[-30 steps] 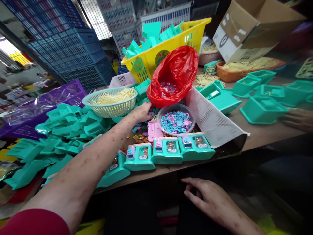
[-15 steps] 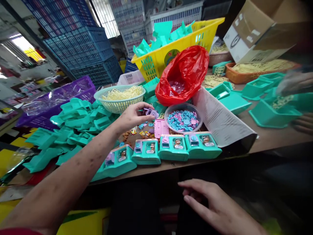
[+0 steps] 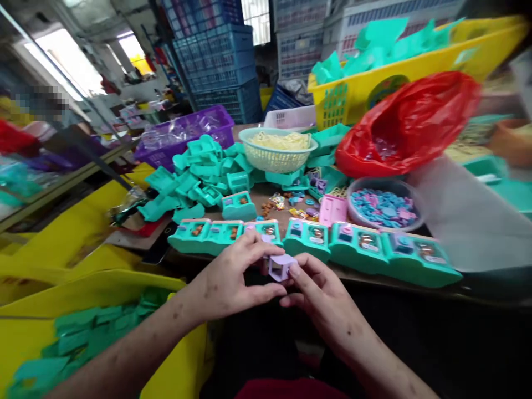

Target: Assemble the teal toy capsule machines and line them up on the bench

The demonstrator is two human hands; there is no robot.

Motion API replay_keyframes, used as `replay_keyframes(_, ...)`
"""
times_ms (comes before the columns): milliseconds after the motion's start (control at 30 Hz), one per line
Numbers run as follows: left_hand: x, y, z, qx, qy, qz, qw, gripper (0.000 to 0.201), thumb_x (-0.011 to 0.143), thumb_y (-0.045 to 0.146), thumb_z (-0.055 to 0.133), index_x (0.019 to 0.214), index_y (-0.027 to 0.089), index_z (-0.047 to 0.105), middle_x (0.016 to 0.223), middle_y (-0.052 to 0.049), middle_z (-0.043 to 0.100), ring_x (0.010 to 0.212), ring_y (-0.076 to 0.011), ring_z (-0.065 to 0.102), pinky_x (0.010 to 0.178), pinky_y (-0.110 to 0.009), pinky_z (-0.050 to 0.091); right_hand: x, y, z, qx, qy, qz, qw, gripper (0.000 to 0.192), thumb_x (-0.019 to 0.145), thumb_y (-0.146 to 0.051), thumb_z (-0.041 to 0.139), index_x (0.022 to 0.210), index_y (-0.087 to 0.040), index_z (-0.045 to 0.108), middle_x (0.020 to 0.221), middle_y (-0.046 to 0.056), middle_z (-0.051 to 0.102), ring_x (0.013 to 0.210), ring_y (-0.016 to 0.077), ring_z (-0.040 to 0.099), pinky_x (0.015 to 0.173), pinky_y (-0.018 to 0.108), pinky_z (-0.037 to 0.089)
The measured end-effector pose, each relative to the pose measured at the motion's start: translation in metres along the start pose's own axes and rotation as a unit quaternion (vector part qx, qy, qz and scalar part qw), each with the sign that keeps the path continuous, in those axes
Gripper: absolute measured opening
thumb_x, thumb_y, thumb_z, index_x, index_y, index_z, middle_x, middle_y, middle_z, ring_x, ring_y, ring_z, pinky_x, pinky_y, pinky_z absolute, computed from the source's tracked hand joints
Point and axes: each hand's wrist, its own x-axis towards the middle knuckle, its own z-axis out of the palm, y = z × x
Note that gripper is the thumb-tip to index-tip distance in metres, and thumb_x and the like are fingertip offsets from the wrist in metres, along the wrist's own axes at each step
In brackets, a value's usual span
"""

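Bright daylight from blown-out windows at upper left, motion blur on the right, wide-angle bending at edges.

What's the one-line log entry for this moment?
left hand: holds lilac part | right hand: holds lilac part | ahead: row of teal toys on table edge

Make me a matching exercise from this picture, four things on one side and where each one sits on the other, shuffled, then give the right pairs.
Things:
1. small lilac part
2. round clear bowl of blue and pink pieces
3. pale green basket of yellowish strips
4. red bag

Places:
A. in front of the yellow basket
B. beside the pile of teal shells
C. behind the row of teal toys
D. between the left hand and right hand

Pairs: 1-D, 2-C, 3-B, 4-A
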Motion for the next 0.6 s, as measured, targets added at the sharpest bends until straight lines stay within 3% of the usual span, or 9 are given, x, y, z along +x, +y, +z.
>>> replay_keyframes(100, -0.042, -0.015, -0.023, 0.036, 0.02, -0.034, 0.999, 0.032, 0.107, 0.041, 0.066, 0.138, 0.033, 0.068, 0.118, -0.007, 0.072, 0.108, -0.0245, 0.071, 0.102, -0.041, 0.06, -0.004, 0.008, -0.001, -0.131, 0.002, -0.029, 0.991, 0.039, 0.103, -0.063, 0.071, 0.103, -0.024, 0.071, 0.108, 0.005, 0.068, 0.099, 0.0196, 0.068, 0.078, 0.031, 0.07)
replay_keyframes(167, -0.065, -0.032, -0.043, 0.043, 0.094, -0.115, 0.988, 0.027, 0.109, 0.041, 0.062, 0.133, 0.031, 0.065, 0.105, -0.003, 0.073, 0.091, -0.0211, 0.072, 0.084, -0.035, 0.061, -0.002, 0.006, -0.006, -0.227, 0.023, -0.074, 0.971, 0.038, 0.103, -0.062, 0.071, 0.1, -0.024, 0.073, 0.12, 0.008, 0.067, 0.108, 0.0224, 0.069, 0.085, 0.033, 0.069)
replay_keyframes(267, -0.087, -0.055, -0.068, 0.005, 0.228, -0.248, 0.941, 0.046, 0.101, 0.051, 0.074, 0.137, 0.028, 0.058, 0.082, 0.003, 0.069, 0.065, -0.0167, 0.065, 0.056, -0.026, 0.05, 0.008, -0.01, -0.01, -0.309, 0.067, -0.126, 0.94, 0.04, 0.097, -0.063, 0.078, 0.092, -0.024, 0.074, 0.124, 0.01, 0.072, 0.111, 0.0249, 0.073, 0.089, 0.032, 0.067)
replay_keyframes(333, -0.092, -0.064, -0.076, -0.014, 0.273, -0.276, 0.921, 0.049, 0.097, 0.053, 0.078, 0.133, 0.024, 0.064, 0.078, 0.003, 0.068, 0.062, -0.0163, 0.065, 0.054, -0.025, 0.05, 0.018, -0.027, -0.005, -0.33, 0.073, -0.118, 0.934, 0.04, 0.092, -0.064, 0.082, 0.092, -0.024, 0.075, 0.106, 0.009, 0.078, 0.095, 0.0238, 0.075, 0.081, 0.031, 0.066)
replay_keyframes(433, -0.09, -0.069, -0.076, -0.021, 0.3, -0.243, 0.922, 0.033, 0.096, 0.05, 0.078, 0.113, 0.022, 0.077, 0.088, -0.002, 0.071, 0.066, -0.0162, 0.069, 0.059, -0.027, 0.056, 0.037, -0.05, 0.009, -0.369, 0.051, -0.11, 0.921, 0.039, 0.092, -0.062, 0.082, 0.094, -0.024, 0.077, 0.086, 0.005, 0.077, 0.079, 0.0218, 0.073, 0.071, 0.03, 0.063)
replay_keyframes(533, -0.084, -0.079, -0.076, 0.052, 0.354, -0.159, 0.92, 0.021, 0.097, 0.041, 0.076, 0.101, 0.021, 0.078, 0.119, -0.008, 0.072, 0.105, -0.0242, 0.076, 0.085, -0.034, 0.065, 0.065, -0.06, 0.023, -0.403, 0.004, -0.138, 0.905, 0.038, 0.097, -0.062, 0.076, 0.097, -0.025, 0.075, 0.091, 0.005, 0.078, 0.082, 0.0218, 0.073, 0.071, 0.03, 0.059)
replay_keyframes(600, -0.08, -0.09, -0.081, 0.101, 0.35, -0.11, 0.925, 0.016, 0.101, 0.035, 0.071, 0.102, 0.02, 0.077, 0.13, -0.009, 0.071, 0.128, -0.0275, 0.07, 0.107, -0.04, 0.06, 0.092, -0.062, 0.034, -0.418, -0.046, -0.144, 0.896, 0.038, 0.101, -0.063, 0.071, 0.1, -0.025, 0.074, 0.096, 0.005, 0.079, 0.086, 0.0219, 0.074, 0.075, 0.03, 0.058)
